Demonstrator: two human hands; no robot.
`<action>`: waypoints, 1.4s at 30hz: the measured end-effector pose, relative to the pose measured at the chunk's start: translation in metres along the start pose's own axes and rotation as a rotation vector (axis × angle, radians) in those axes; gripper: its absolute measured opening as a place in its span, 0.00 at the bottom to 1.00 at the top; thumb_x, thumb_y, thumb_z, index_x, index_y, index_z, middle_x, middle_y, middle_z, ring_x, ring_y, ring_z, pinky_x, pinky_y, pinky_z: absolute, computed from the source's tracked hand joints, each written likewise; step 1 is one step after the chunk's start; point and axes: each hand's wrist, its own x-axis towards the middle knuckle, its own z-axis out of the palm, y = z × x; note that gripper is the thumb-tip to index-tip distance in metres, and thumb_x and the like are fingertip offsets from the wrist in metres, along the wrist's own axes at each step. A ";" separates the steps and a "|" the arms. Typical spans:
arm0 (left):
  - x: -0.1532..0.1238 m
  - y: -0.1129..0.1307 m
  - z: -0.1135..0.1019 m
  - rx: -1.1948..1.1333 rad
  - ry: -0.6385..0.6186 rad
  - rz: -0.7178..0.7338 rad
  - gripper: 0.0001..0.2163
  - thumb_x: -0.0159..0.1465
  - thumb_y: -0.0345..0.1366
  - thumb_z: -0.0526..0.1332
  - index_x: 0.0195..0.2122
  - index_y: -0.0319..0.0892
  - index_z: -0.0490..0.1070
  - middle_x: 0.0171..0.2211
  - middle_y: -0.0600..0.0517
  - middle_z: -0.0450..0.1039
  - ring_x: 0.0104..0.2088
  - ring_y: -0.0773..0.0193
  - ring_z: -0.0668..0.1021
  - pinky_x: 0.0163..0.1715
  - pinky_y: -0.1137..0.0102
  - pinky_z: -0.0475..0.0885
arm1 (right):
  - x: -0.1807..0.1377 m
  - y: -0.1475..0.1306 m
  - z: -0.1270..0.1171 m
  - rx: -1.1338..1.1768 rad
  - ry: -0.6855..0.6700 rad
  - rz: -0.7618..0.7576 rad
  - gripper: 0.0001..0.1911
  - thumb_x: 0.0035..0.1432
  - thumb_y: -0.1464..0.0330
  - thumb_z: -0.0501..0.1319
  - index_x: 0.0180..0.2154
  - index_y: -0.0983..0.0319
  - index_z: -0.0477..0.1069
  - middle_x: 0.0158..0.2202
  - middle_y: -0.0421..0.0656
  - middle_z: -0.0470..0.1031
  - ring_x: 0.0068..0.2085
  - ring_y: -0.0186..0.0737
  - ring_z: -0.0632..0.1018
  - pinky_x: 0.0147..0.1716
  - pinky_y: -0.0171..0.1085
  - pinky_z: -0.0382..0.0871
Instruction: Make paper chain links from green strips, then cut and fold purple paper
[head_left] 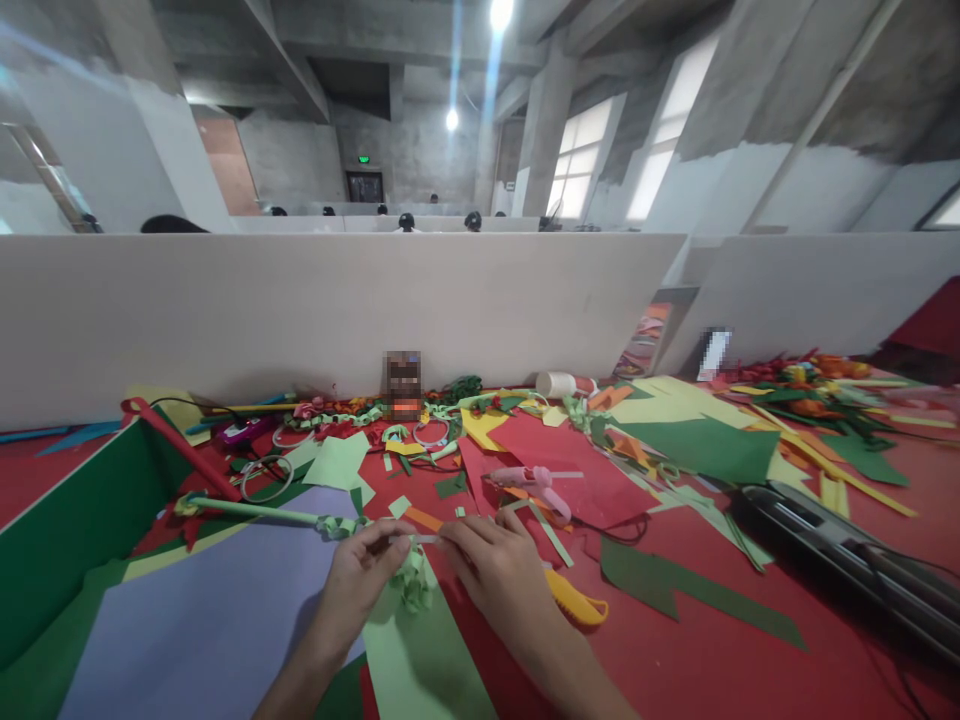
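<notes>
My left hand (358,578) and my right hand (495,570) are close together over the front of the red table. Both are closed in a pinch on a thin, pale paper strip (425,539), which stretches level between the fingertips. Just beneath it is a bunch of curled light green paper (415,585), above a flat light green sheet (424,665). Beside my right wrist lies a yellow-handled tool (577,602), its other end hidden. A pink glue gun (531,482) rests beyond my right hand. A green paper stem (262,511) lies past my left hand.
A purple-blue sheet (187,620) and an upright green panel (60,540) are at the left. A long black machine (847,560) with cables stands at the right. Paper scraps and a red sheet (577,470) spread toward the white partition (300,310) at the back.
</notes>
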 end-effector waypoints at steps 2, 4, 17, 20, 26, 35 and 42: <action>0.001 0.002 0.001 0.017 -0.006 0.009 0.21 0.54 0.54 0.75 0.38 0.41 0.82 0.36 0.46 0.81 0.36 0.58 0.78 0.36 0.69 0.73 | 0.000 -0.001 0.000 0.006 0.019 0.001 0.14 0.77 0.65 0.52 0.40 0.57 0.73 0.34 0.38 0.82 0.30 0.37 0.77 0.37 0.42 0.53; 0.001 0.002 0.001 0.029 -0.014 0.012 0.21 0.54 0.54 0.74 0.38 0.41 0.82 0.37 0.45 0.82 0.36 0.57 0.79 0.36 0.68 0.73 | 0.000 -0.002 0.000 0.016 0.041 0.006 0.14 0.77 0.65 0.51 0.40 0.58 0.73 0.34 0.38 0.83 0.30 0.37 0.76 0.36 0.42 0.53; -0.001 0.003 0.001 0.081 0.014 0.028 0.22 0.56 0.56 0.73 0.37 0.41 0.82 0.34 0.47 0.81 0.34 0.58 0.78 0.36 0.69 0.73 | -0.001 -0.007 0.009 0.101 0.143 0.057 0.17 0.78 0.65 0.50 0.37 0.58 0.73 0.31 0.35 0.83 0.23 0.32 0.73 0.35 0.40 0.55; -0.001 0.004 0.001 0.095 0.026 0.039 0.22 0.55 0.57 0.72 0.37 0.41 0.82 0.34 0.47 0.81 0.34 0.58 0.78 0.35 0.69 0.73 | -0.003 -0.006 0.010 0.106 0.141 0.066 0.17 0.77 0.65 0.50 0.36 0.57 0.73 0.30 0.34 0.83 0.22 0.33 0.71 0.34 0.39 0.56; 0.000 0.008 0.005 0.111 0.047 0.066 0.23 0.55 0.60 0.71 0.33 0.41 0.82 0.31 0.49 0.79 0.33 0.59 0.77 0.34 0.70 0.72 | -0.003 -0.008 0.009 0.110 0.100 0.071 0.17 0.77 0.65 0.50 0.37 0.57 0.73 0.24 0.34 0.79 0.21 0.35 0.69 0.34 0.39 0.56; -0.001 0.013 0.001 0.093 0.049 0.074 0.22 0.58 0.57 0.70 0.39 0.43 0.81 0.35 0.49 0.79 0.33 0.61 0.76 0.34 0.71 0.72 | -0.004 -0.011 0.004 0.118 -0.041 0.060 0.06 0.74 0.63 0.57 0.44 0.55 0.71 0.32 0.35 0.83 0.28 0.39 0.76 0.36 0.39 0.56; -0.003 0.011 0.002 0.049 -0.039 0.018 0.23 0.55 0.54 0.73 0.43 0.41 0.80 0.31 0.49 0.79 0.31 0.60 0.78 0.32 0.70 0.72 | -0.005 -0.005 0.010 0.073 -0.068 0.072 0.09 0.76 0.67 0.54 0.40 0.56 0.70 0.34 0.35 0.83 0.29 0.37 0.78 0.40 0.40 0.54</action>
